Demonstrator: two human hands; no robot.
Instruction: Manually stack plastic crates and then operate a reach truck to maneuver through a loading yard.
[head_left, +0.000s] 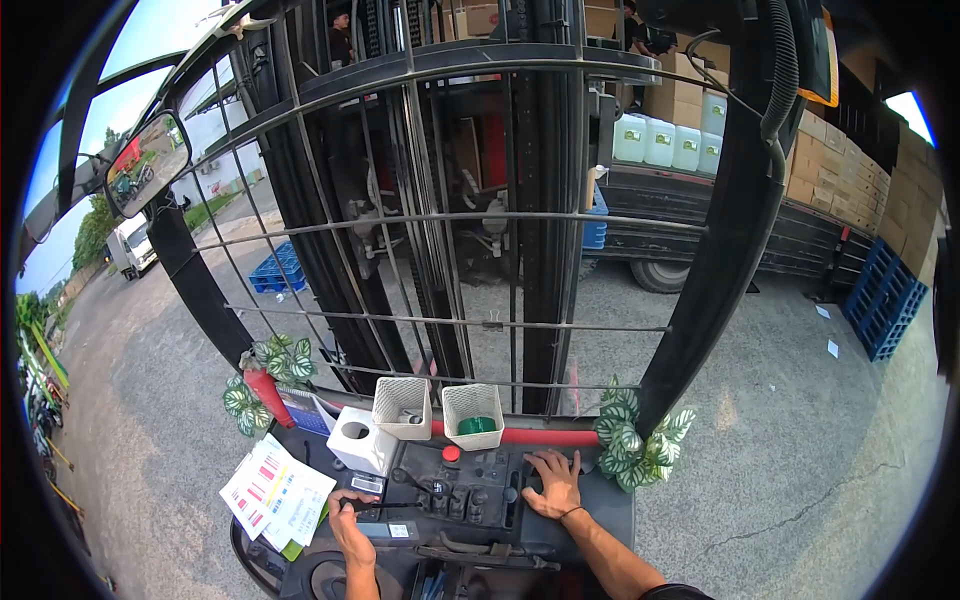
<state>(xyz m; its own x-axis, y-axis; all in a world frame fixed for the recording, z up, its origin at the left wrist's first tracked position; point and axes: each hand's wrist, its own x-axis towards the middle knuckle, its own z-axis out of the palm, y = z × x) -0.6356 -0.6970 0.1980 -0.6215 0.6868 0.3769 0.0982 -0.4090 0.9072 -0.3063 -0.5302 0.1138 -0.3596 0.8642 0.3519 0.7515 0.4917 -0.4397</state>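
My right hand (553,487) lies on the right part of the dark forklift console (605,510), palm down and fingers spread, with a thin dark band at the wrist. It is just right of a row of black levers (468,500). My left hand (352,525) is over the left part of the console, fingers curled; a small dark thing shows at the fingertips, too unclear to name. Beside it lie white printed papers (280,490). A black-knobbed lever (438,488) and a red button (451,454) sit between the hands.
Along the console's far edge stand a white tissue box (365,445) and two woven baskets (402,405), one with green tape (477,425). Beyond the guard bars rises the mast (540,200). A truck bed (660,195) carries jugs (660,143); a blue pallet (885,300) leans right. Two people are partly visible behind.
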